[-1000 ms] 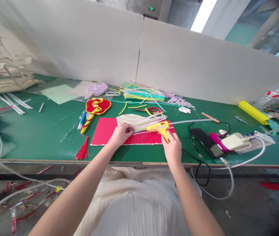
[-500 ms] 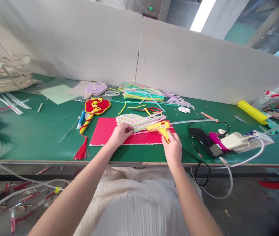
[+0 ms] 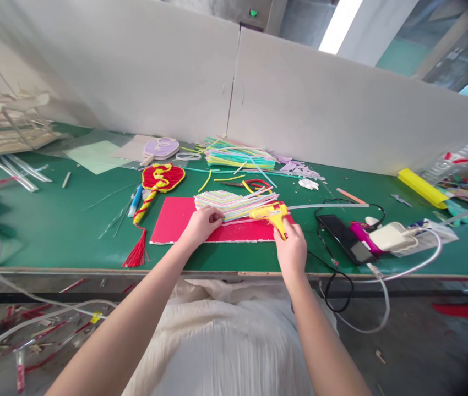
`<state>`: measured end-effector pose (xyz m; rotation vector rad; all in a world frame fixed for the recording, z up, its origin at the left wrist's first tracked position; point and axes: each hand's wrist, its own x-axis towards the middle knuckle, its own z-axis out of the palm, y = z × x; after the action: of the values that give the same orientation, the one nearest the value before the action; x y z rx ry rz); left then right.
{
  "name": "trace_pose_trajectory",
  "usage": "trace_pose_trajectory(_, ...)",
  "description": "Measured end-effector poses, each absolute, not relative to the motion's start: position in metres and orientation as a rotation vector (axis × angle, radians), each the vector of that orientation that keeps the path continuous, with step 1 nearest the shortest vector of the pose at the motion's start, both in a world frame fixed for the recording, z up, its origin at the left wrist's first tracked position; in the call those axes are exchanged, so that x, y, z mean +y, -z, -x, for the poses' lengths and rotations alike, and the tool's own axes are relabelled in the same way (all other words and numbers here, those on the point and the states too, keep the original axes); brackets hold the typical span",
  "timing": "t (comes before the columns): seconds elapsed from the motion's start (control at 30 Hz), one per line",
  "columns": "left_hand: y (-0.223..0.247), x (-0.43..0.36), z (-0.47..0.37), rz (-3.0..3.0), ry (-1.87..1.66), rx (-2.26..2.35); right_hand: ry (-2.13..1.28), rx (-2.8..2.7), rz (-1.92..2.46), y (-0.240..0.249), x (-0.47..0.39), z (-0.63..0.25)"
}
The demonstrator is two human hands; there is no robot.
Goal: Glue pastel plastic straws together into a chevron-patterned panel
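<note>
My right hand [image 3: 290, 246] is wrapped round the grip of a yellow glue gun [image 3: 274, 213], a clear glue stick running out of its back. The nozzle points left, over the lower right of a striped panel of pastel pipe cleaners [image 3: 228, 204]. Closed in a pinch, my left hand [image 3: 203, 224] is at the panel's lower left edge, on the end of a pale pipe cleaner [image 3: 236, 222] that stretches right beneath the nozzle. Its exact fingertip contact is partly hidden. Under the panel lies a red board [image 3: 172, 220].
A red and yellow fan [image 3: 163, 178] with a tassel lies to the left. Behind are scissors [image 3: 259, 184] and a bundle of coloured pipe cleaners [image 3: 238, 157]. A phone [image 3: 345, 239], a white adapter [image 3: 393, 236] and loose cables occupy the right.
My right hand has drawn the glue gun slightly to the right along the pale pipe cleaner. The left hand stays in place.
</note>
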<state>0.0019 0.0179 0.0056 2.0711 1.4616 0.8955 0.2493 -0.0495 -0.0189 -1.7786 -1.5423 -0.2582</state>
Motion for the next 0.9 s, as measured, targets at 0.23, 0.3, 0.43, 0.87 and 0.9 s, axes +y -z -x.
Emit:
trace_pose_trajectory(0.23, -0.0063, 0.0172, -0.0019, -2.069, -0.891, 1.463, 0.256, -1.525, 1.777, 0.0198, -0.0493, -0.2511)
trace_pose_trajectory(0.3, -0.0066, 0.0171, -0.0022, -2.068, -0.893, 1.462, 0.259, -1.516, 1.79, 0.02, -0.0493, -0.2516)
trace_pose_trajectory(0.43, -0.0068, 0.0171, -0.0025, -2.064, -0.898, 1.459, 0.263, -1.5, 1.821, 0.0189, -0.0498, -0.2512)
trace_pose_trajectory(0.87, -0.0066, 0.017, -0.0022, -2.069, -0.902, 1.457, 0.25, -1.45, 1.844, 0.0177, -0.0516, -0.251)
trace_pose_trajectory(0.9, -0.0066, 0.017, -0.0021, -2.071, -0.903, 1.456, 0.251, -1.446, 1.845, 0.0174, -0.0518, -0.2509)
